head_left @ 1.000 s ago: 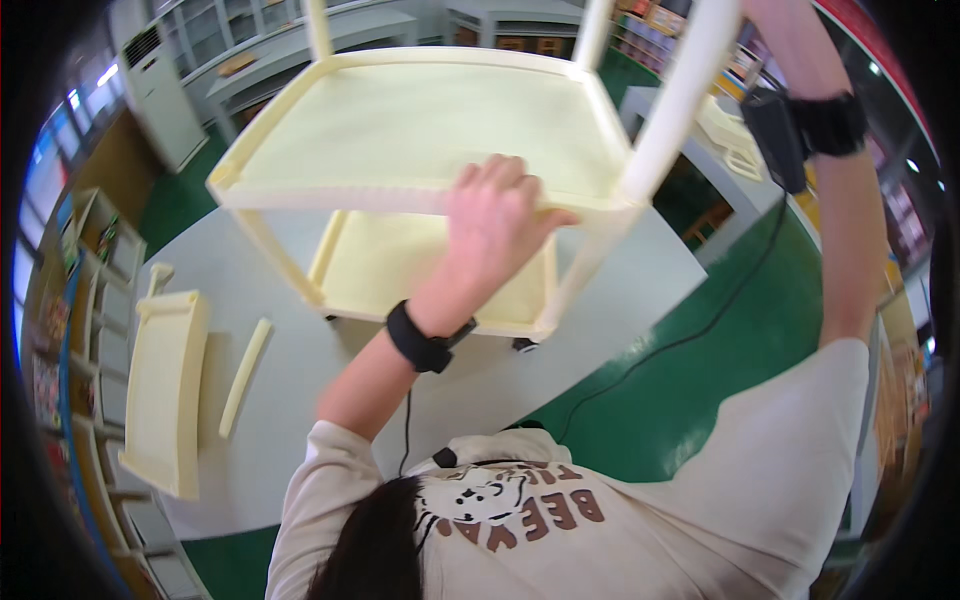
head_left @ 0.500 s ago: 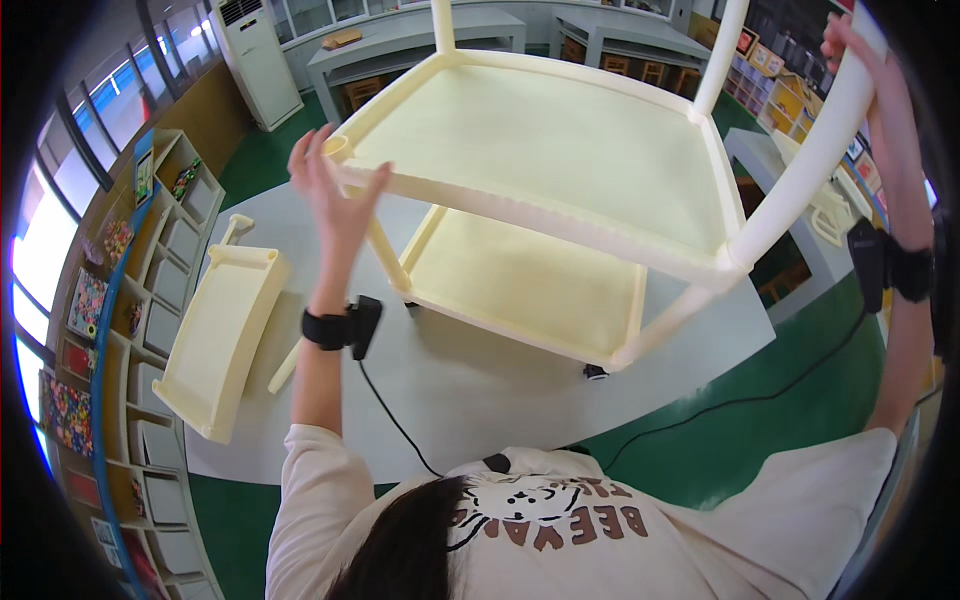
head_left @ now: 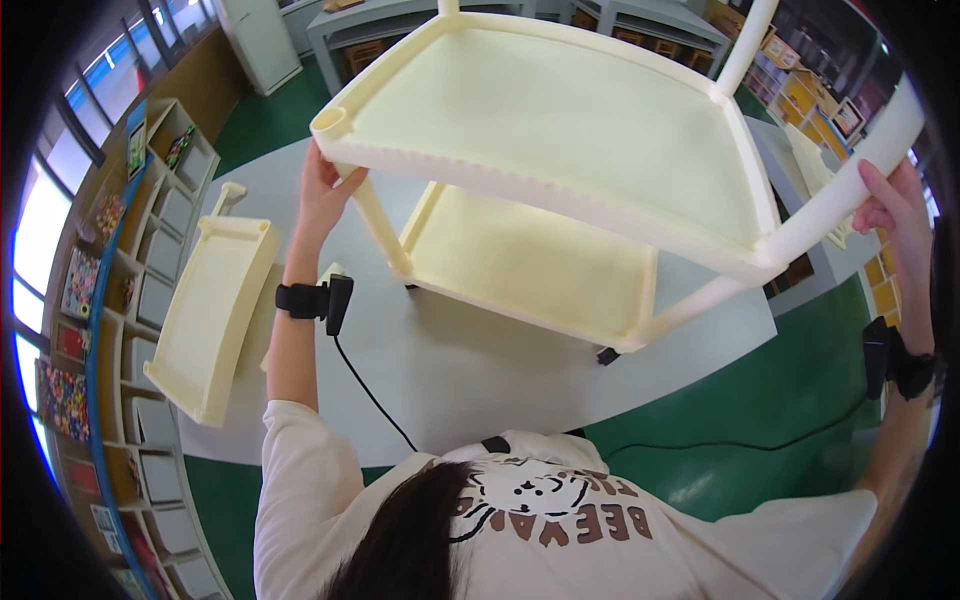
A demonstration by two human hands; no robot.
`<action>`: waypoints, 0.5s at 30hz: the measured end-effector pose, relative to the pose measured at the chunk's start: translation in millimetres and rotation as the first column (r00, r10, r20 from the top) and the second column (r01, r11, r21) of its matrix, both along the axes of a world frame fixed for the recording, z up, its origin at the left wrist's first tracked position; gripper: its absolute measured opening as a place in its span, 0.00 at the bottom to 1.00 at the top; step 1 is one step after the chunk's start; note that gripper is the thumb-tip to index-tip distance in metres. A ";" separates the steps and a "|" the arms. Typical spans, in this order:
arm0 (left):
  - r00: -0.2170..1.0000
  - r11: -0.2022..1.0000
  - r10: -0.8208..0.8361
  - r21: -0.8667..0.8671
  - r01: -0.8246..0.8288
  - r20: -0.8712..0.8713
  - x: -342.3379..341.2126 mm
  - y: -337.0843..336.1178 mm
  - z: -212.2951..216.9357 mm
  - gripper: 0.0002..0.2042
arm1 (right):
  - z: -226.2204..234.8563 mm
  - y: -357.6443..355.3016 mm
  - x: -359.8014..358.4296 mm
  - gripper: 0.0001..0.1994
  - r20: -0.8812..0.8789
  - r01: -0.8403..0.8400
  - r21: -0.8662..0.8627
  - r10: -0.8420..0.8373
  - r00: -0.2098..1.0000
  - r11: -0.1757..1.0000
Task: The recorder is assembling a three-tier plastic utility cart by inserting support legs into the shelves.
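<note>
Cart: cream plastic cart (head_left: 550, 198) stood on the grey table (head_left: 480, 395), in front of the person's torso, held between both hands.
Upper tray: raised rim (head_left: 640, 232) seen all round; open round socket (head_left: 332, 122) at its near left corner.
Lower tray: flat panel (head_left: 530, 268) set below, joined to the upper one by legs; a black caster (head_left: 607, 356) seen under its near right corner.
Left hand: left hand (head_left: 325, 192) placed at the underside of the near left corner, thumb and fingers spread about it; how firmly it is gripped cannot be told.
Right hand: right hand (head_left: 895, 202) set against the near right post (head_left: 835, 205), thumb laid on it, fingers curled; whether the post is fully wrapped cannot be told.
Wrists: black strapped devices worn on the left (head_left: 312, 300) and right (head_left: 893, 362), each cabled.
Loose parts: cream tray-like panel (head_left: 212, 320) laid on the table at left; cream rod (head_left: 334, 269) partly hidden by the left forearm.
Surroundings: low shelf unit (head_left: 140, 350) lined along the left, green floor (head_left: 800, 380) below, grey desks (head_left: 400, 22) placed beyond.
</note>
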State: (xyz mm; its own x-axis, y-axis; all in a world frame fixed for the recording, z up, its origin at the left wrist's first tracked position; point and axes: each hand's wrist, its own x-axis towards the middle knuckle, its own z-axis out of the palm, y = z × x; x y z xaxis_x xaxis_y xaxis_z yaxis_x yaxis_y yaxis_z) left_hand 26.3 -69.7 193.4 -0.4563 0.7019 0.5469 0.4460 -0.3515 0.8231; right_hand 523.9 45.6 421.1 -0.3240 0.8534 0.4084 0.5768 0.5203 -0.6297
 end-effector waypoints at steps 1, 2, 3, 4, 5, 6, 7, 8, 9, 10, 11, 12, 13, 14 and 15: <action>1.000 0.999 -0.011 0.046 0.011 -0.003 7.1 -3.2 4.1 0.30 | 1.4 4.7 2.6 0.17 0.001 0.051 0.010 -0.051 0.999 0.999; 1.000 0.999 0.011 0.038 -0.011 -0.001 13.1 -9.2 7.1 0.30 | 2.6 16.0 8.4 0.17 0.002 0.094 0.015 -0.094 0.996 0.995; 0.997 0.999 0.011 0.034 -0.009 -0.071 19.4 -14.0 10.7 0.30 | 10.2 38.8 29.8 0.21 0.031 0.008 -0.077 -0.005 0.999 0.997; 0.990 1.000 0.014 0.028 -0.010 -0.141 26.0 -17.5 13.8 0.30 | 10.6 51.4 35.9 0.21 0.031 -0.009 -0.079 0.011 0.999 0.997; 0.990 0.998 0.047 0.054 -0.040 -0.129 29.4 -25.1 14.5 0.29 | 9.4 61.4 33.1 0.22 0.028 -0.020 -0.069 0.021 0.999 0.997; 0.989 0.996 0.073 0.051 -0.067 -0.130 33.1 -35.5 16.8 0.29 | 8.0 72.9 31.1 0.22 0.024 -0.031 -0.058 0.032 0.999 0.998; 0.989 0.997 0.058 0.053 -0.051 -0.136 41.9 -36.7 18.7 0.28 | 7.3 86.5 41.3 0.21 0.043 0.050 -0.031 -0.049 0.998 0.998; 0.988 0.998 0.054 0.047 -0.048 -0.143 47.2 -44.1 18.3 0.26 | 4.5 99.1 40.3 0.21 0.044 0.038 -0.034 -0.037 0.998 0.999; 0.990 0.996 0.083 0.051 -0.077 -0.118 52.4 -51.1 17.0 0.25 | 2.4 110.5 37.3 0.21 0.061 -0.013 -0.026 0.015 0.998 1.000; 0.989 0.995 0.096 0.049 -0.091 -0.115 56.3 -58.5 14.6 0.25 | 3.8 119.9 33.2 0.20 0.081 -0.068 -0.018 0.069 0.994 0.998; 0.985 0.992 0.127 0.037 -0.123 -0.118 59.2 -65.3 11.9 0.26 | 4.2 127.2 27.2 0.20 0.083 -0.080 -0.019 0.082 0.993 0.997; 0.980 0.988 0.156 0.024 -0.154 -0.121 62.9 -71.8 9.7 0.26 | 4.0 133.7 20.6 0.19 0.037 -0.086 -0.017 0.087 0.996 0.996; 0.979 0.986 0.166 0.021 -0.165 -0.120 68.5 -75.2 7.7 0.26 | 1.5 145.1 14.3 0.19 -0.012 -0.091 -0.017 0.091 0.996 0.996; 0.984 0.990 0.137 0.039 -0.133 -0.112 74.8 -79.4 8.4 0.27 | 4.6 161.2 18.6 0.19 -0.011 -0.095 -0.010 0.095 0.995 0.995; 0.989 0.994 0.103 0.056 -0.098 -0.103 79.4 -81.4 8.0 0.29 | 7.6 184.9 29.5 0.18 -0.008 -0.117 -0.034 0.117 0.993 0.993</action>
